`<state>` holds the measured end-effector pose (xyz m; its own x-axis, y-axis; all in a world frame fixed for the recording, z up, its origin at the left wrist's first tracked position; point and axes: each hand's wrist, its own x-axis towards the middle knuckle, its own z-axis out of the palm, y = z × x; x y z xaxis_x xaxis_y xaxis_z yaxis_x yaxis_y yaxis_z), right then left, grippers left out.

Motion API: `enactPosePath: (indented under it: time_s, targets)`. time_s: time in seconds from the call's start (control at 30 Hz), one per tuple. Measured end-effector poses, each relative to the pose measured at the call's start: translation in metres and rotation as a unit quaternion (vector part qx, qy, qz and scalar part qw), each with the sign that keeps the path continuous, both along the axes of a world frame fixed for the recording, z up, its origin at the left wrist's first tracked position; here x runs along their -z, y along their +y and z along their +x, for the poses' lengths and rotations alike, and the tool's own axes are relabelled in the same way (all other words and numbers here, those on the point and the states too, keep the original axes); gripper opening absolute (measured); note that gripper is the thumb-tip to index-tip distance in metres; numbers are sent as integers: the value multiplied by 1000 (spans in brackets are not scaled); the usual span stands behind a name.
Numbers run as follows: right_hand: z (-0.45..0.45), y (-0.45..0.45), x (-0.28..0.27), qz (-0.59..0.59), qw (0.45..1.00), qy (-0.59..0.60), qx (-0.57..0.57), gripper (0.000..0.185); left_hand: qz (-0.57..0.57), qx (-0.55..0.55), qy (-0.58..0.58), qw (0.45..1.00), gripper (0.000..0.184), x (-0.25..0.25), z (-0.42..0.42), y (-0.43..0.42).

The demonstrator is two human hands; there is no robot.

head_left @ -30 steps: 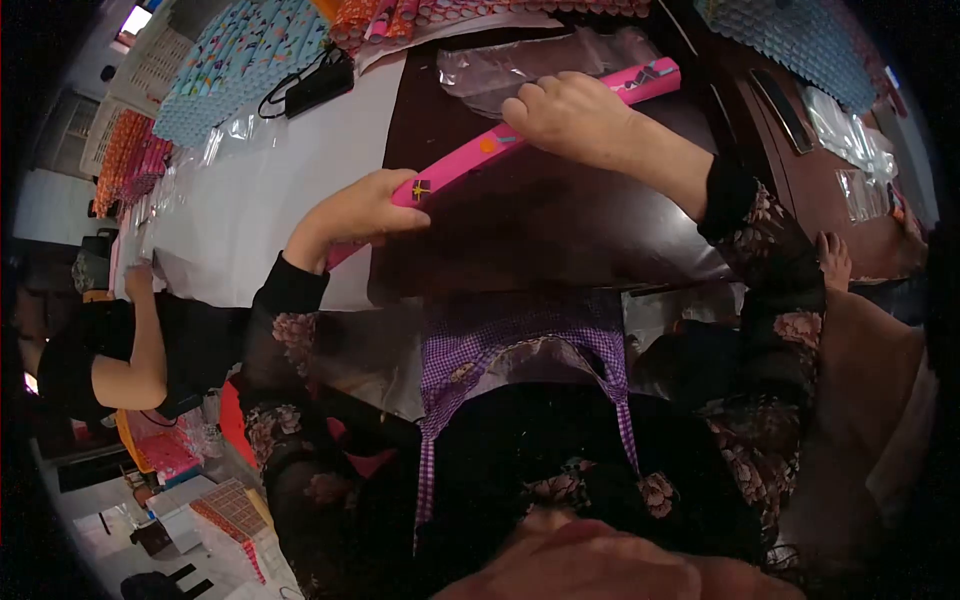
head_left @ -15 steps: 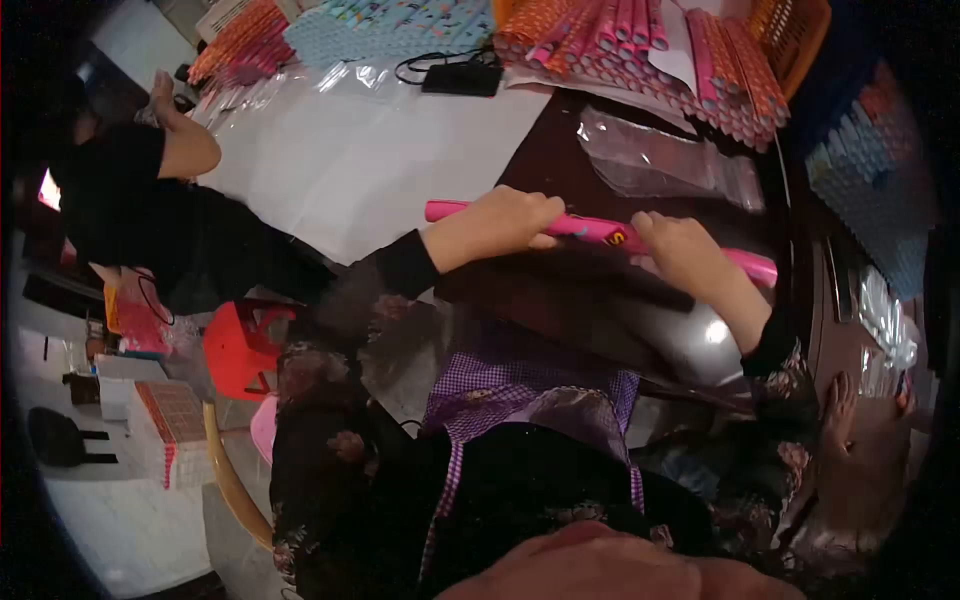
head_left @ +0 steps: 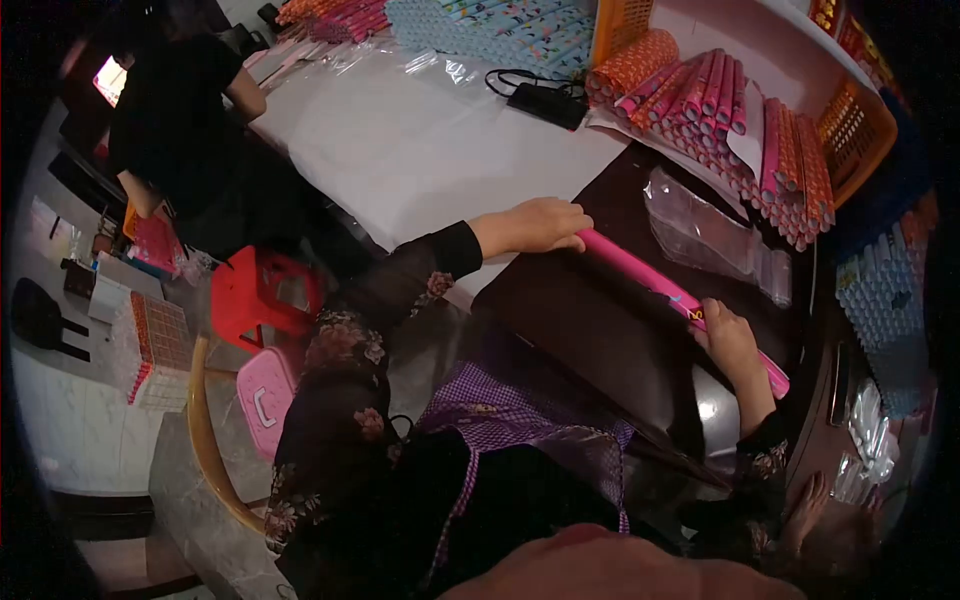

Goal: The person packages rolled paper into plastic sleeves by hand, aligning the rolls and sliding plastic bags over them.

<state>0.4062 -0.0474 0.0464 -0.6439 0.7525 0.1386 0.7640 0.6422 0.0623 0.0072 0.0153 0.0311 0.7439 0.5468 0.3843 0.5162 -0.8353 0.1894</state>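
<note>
A long pink printed roll lies slantwise above the dark tabletop. My left hand is closed around its upper-left end. Further down, near the printed letters, my right hand grips the same roll, and its lower end sticks out past the fingers. Just beyond the roll lie clear plastic bags. Past the bags is a pile of pink and orange rolls, their open ends facing me.
Light blue printed rolls are stacked at the back, with more blue rolls at right. A black device with a cable rests on white sheeting. Orange baskets, a red stool and another person are nearby.
The view has shifted. The roll now slants more steeply, and my left hand has gone from partway along it to its upper-left end. My right hand still holds the lower part.
</note>
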Motion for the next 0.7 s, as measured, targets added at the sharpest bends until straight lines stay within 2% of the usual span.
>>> enactPosePath:
  time_s: [0.1, 0.23, 0.53, 0.7]
  targets:
    - [0, 4, 7, -19, 1000, 2, 21, 36, -64, 8, -52, 997, 26, 8, -7, 8]
    - [4, 13, 18, -9, 999, 16, 27, 37, -94, -8, -94, 991, 29, 20, -4, 18]
    - [4, 23, 37, 56, 998, -7, 31, 44, -24, -32, -142, 989, 28, 41, 1, 35]
    - [1, 27, 36, 102, 995, -3, 15, 43, -66, -56, -142, 986, 32, 42, 0, 34]
